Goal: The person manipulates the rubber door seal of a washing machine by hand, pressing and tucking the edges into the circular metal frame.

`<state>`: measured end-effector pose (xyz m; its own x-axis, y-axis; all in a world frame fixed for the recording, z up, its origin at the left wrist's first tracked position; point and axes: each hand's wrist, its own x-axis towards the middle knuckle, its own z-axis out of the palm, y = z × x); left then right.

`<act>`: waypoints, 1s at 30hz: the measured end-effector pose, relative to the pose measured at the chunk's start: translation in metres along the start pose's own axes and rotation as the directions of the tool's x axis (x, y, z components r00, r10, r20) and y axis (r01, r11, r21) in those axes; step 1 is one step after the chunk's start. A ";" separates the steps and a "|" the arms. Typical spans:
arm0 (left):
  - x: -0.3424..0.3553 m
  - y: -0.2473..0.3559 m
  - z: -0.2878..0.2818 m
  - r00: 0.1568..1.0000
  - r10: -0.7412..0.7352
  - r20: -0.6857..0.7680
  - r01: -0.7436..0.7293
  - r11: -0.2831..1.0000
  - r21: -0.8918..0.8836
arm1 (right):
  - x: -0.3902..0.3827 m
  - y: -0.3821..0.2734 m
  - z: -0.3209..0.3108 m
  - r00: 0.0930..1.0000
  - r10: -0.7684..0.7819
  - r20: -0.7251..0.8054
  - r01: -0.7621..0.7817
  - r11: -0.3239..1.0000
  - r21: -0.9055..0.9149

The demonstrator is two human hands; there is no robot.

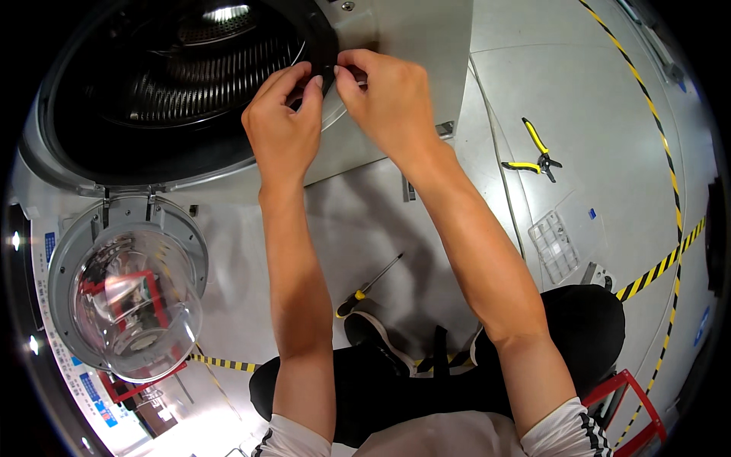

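A front-loading washing machine stands before me, its grey front panel (419, 46) close to my hands. Around the opening runs a black rubber door seal (324, 38), and behind it shows the ribbed metal drum (217, 95). My left hand (285, 122) pinches the seal at the right side of the opening, thumb and fingertips together. Right beside it, my right hand (396, 99) has its thumb and forefinger closed on the same stretch of seal. The fingertips nearly meet; any small part between them is hidden. The round door (65, 286) hangs open at the lower left, with its clear glass bowl (141, 312).
On the grey floor lie a yellow-handled screwdriver (362, 294), yellow-handled pliers (543, 161), a clear compartment box (554, 247) and a small blue piece (592, 214). A pale cable (496, 141) runs along the floor. Black-and-yellow tape (671, 171) and a red frame (646, 404) are at the right.
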<state>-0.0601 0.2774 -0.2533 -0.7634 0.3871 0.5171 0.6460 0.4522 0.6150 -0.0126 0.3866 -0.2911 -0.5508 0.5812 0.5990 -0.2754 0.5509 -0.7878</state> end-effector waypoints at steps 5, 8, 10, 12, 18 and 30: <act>0.003 0.001 -0.001 0.999 0.038 0.028 -0.038 0.999 -0.012 | -0.001 0.002 -0.001 1.000 -0.003 0.008 0.003 1.000 0.020; 0.005 0.002 -0.001 0.999 0.032 0.028 -0.032 0.999 0.001 | 0.004 0.002 0.000 1.000 0.018 0.017 -0.018 0.999 -0.040; 0.006 0.005 -0.003 0.998 0.065 -0.001 -0.065 0.998 0.007 | 0.008 0.000 0.002 0.999 0.024 0.037 -0.020 0.994 -0.103; 0.006 0.005 -0.003 0.998 0.065 -0.010 -0.065 0.998 -0.005 | 0.006 0.000 0.004 0.999 0.032 0.002 -0.032 0.991 -0.133; 0.002 0.010 0.004 0.997 0.056 -0.051 -0.057 0.998 -0.002 | 0.003 -0.008 0.000 0.993 0.114 -0.026 -0.116 0.983 -0.139; 0.001 0.002 0.004 0.978 -0.206 0.013 0.206 0.966 -0.154 | 0.000 -0.012 -0.009 0.997 0.068 -0.033 -0.068 0.998 0.017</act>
<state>-0.0594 0.2819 -0.2545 -0.8799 0.2961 0.3715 0.4667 0.3930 0.7923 -0.0020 0.3853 -0.2799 -0.5418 0.6372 0.5481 -0.2511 0.4996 -0.8290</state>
